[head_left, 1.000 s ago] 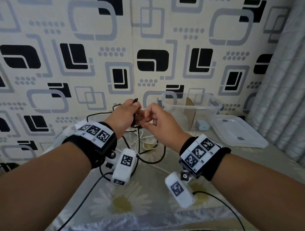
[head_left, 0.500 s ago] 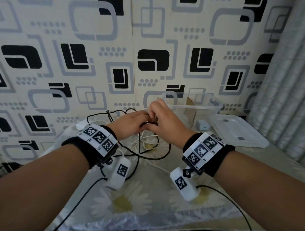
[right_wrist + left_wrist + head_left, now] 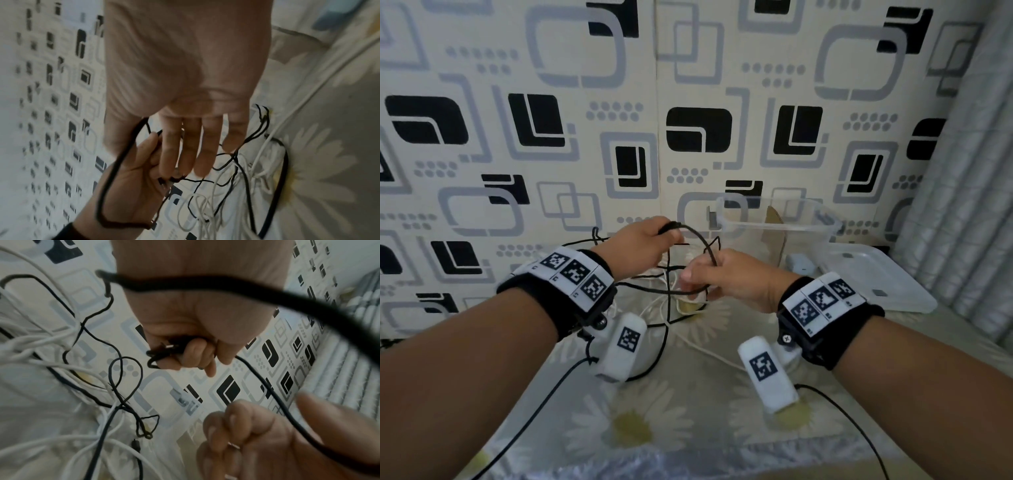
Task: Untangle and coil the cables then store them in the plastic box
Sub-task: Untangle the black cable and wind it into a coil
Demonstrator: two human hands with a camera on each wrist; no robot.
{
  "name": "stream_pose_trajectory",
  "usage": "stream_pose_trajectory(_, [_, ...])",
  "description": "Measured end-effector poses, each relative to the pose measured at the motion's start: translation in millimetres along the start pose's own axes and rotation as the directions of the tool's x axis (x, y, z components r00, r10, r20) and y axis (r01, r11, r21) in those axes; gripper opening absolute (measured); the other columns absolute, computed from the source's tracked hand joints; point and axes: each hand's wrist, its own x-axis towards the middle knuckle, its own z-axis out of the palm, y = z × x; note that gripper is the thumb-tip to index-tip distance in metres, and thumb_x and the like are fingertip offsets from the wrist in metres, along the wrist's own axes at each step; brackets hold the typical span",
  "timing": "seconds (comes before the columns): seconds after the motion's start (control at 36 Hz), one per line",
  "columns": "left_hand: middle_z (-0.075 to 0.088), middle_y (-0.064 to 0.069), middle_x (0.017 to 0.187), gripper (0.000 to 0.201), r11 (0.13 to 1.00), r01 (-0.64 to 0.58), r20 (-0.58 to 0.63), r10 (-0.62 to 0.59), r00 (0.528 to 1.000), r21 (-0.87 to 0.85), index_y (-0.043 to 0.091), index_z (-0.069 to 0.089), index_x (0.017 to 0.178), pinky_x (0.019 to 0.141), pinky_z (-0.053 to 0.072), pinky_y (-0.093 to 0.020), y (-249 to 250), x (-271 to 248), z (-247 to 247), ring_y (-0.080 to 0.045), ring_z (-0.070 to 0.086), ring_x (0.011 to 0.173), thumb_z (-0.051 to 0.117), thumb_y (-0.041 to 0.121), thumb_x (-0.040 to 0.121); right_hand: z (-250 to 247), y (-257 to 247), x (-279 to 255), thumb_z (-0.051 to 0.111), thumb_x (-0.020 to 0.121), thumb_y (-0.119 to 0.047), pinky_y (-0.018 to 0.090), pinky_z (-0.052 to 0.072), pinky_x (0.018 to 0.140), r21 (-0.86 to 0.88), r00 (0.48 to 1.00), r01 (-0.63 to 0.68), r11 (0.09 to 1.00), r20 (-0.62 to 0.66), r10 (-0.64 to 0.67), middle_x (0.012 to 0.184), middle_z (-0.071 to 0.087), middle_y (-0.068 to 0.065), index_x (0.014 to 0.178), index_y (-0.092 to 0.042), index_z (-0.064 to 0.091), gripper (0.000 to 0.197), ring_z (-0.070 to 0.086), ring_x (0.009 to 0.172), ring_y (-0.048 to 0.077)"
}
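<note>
Black cable (image 3: 690, 229) arched at frame centre between both hands, above a tangle of white cables (image 3: 681, 301) on the daisy-print cloth (image 3: 688, 428). Gripped at one end in the curled fingers of the left hand (image 3: 635, 251), pinched lower down by the right hand (image 3: 736, 277). Clear plastic box (image 3: 777, 226) right of centre against the patterned wall, its lid (image 3: 876, 284) flat beside it at far right.
</note>
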Motion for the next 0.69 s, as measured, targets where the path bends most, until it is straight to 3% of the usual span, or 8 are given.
stream_pose_trajectory(0.14, [0.038,0.007,0.059,0.026,0.954,0.023,-0.071,-0.046,0.996,-0.3,0.011,0.06,0.099,0.05,0.032,-0.019,4,2,3,-0.008,0.036,0.05,0.039,0.026,0.104,5,0,1,0.059,0.092,-0.009,0.028,0.047,0.081,0.263,0.997,0.026,0.964,0.067,-0.045,0.096,0.068,0.008,0.09,-0.012,0.069,0.01,0.064,0.089,0.016])
stream_pose_trajectory(0.28, [0.033,0.009,0.052,0.027,0.865,0.033,-0.121,-0.108,0.987,-0.501,0.008,0.058,0.091,0.048,0.029,-0.022,2,3,-2,-0.01,0.029,0.047,0.038,0.021,0.104,1,-6,0,0.051,0.095,-0.012,0.042,0.046,0.1,0.459,0.997,0.019,0.888,0.054,-0.049,0.093,0.071,0.016,0.08,-0.005,0.067,0.023,0.064,0.1,0.03])
stream_pose_trajectory(0.36, [0.029,0.007,0.051,0.03,0.814,0.048,-0.088,-0.121,0.989,-0.58,0.009,0.057,0.087,0.047,0.032,-0.024,1,2,-5,-0.01,0.025,0.044,0.037,0.022,0.105,-3,-8,0,0.046,0.097,-0.018,0.045,0.051,0.096,0.552,0.999,0.017,0.834,0.031,-0.041,0.086,0.073,0.016,0.083,0.0,0.064,0.029,0.067,0.104,0.032])
stream_pose_trajectory(0.44, [0.026,0.007,0.052,0.032,0.76,0.07,-0.059,-0.141,0.988,-0.646,0.011,0.055,0.083,0.047,0.031,-0.023,0,2,-6,-0.009,0.022,0.043,0.034,0.023,0.105,-7,-10,0,0.047,0.093,-0.036,0.048,0.054,0.086,0.648,1.0,0.021,0.761,0.0,-0.027,0.067,0.068,0.009,0.076,-0.009,0.059,0.034,0.072,0.087,0.025])
stream_pose_trajectory(0.53, [0.025,0.007,0.053,0.033,0.705,0.086,-0.034,-0.154,0.987,-0.704,0.012,0.054,0.082,0.047,0.024,-0.023,-2,1,-8,-0.008,0.021,0.043,0.033,0.023,0.105,-11,-9,3,0.048,0.095,-0.041,0.047,0.058,0.071,0.714,0.998,0.039,0.699,-0.062,0.008,0.056,0.046,0.003,0.076,-0.016,0.047,0.031,0.062,0.063,0.019])
stream_pose_trajectory(0.61, [0.025,0.007,0.053,0.032,0.651,0.109,0.018,-0.146,0.989,-0.751,0.014,0.054,0.082,0.043,0.021,-0.02,-5,1,-11,-0.006,0.021,0.042,0.034,0.026,0.105,-13,-4,7,0.047,0.098,-0.027,0.047,0.059,0.072,0.722,0.977,0.118,0.682,-0.207,0.05,0.058,0.035,0.001,0.082,-0.015,0.042,0.021,0.04,0.051,0.014])
stream_pose_trajectory(0.67, [0.024,0.008,0.052,0.033,0.613,0.125,0.052,-0.136,0.989,-0.78,0.014,0.053,0.081,0.041,0.02,-0.019,-6,1,-14,-0.006,0.02,0.041,0.034,0.026,0.105,-14,-2,10,0.043,0.1,-0.015,0.046,0.057,0.081,0.682,0.921,0.207,0.702,-0.378,0.095,0.059,0.037,0.001,0.088,-0.014,0.042,0.012,0.034,0.046,0.012])
stream_pose_trajectory(0.69, [0.024,0.009,0.052,0.033,0.594,0.132,0.068,-0.13,0.989,-0.794,0.014,0.053,0.081,0.041,0.02,-0.019,-6,0,-14,-0.006,0.02,0.04,0.034,0.026,0.105,-14,-3,10,0.041,0.101,-0.013,0.041,0.056,0.074,0.639,0.884,0.229,0.734,-0.453,0.118,0.061,0.039,0.002,0.09,-0.014,0.043,0.011,0.033,0.045,0.012])
